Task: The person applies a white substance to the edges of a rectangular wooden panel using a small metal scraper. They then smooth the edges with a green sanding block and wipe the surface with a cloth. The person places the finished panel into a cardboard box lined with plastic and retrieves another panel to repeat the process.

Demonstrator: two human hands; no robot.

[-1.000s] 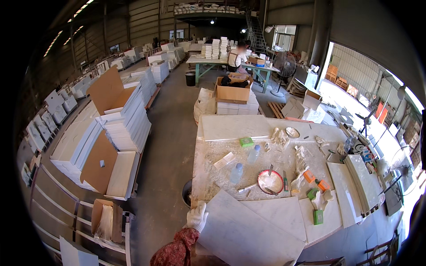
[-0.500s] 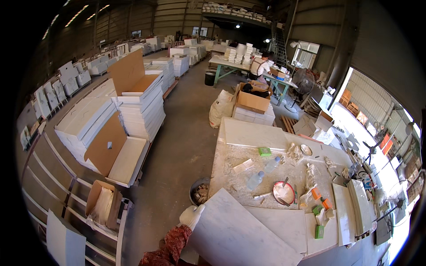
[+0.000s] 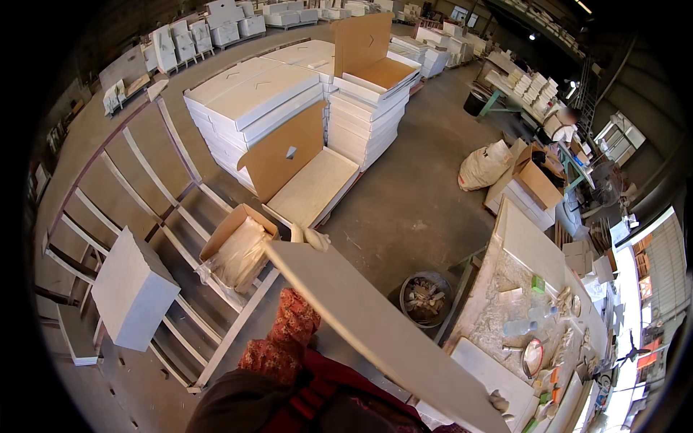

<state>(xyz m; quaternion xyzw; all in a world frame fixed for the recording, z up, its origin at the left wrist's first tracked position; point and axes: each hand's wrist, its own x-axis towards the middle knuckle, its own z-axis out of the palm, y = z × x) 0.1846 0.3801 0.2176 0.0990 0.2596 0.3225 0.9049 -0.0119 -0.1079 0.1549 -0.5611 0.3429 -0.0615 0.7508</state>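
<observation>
A pale stone slab (image 3: 375, 328) is held tilted in front of my body, lifted off the worktable. My left hand (image 3: 310, 236), in a white glove, grips its far left corner with the fingers closed round the edge. At the slab's other end my right hand (image 3: 499, 403) shows only as gloved fingertips over the edge; the slab hides the rest. Beyond my left hand lies an open carton (image 3: 307, 191), its brown lid raised. Closer on the left, a small cardboard box (image 3: 238, 245) of pale wrapped strips sits on a metal rack (image 3: 216, 325).
Stacked white cartons (image 3: 253, 94) stand ahead. A bucket of rubble (image 3: 426, 299) is beside the worktable (image 3: 491, 281), which carries bottles, a bowl and green boxes. A thick white block (image 3: 137, 289) rests on the rack. Another person (image 3: 559, 126) works at a far bench.
The slab has come up off the worktable and swung left, with both my hands on it. The view has turned left toward the cartons and rack.
</observation>
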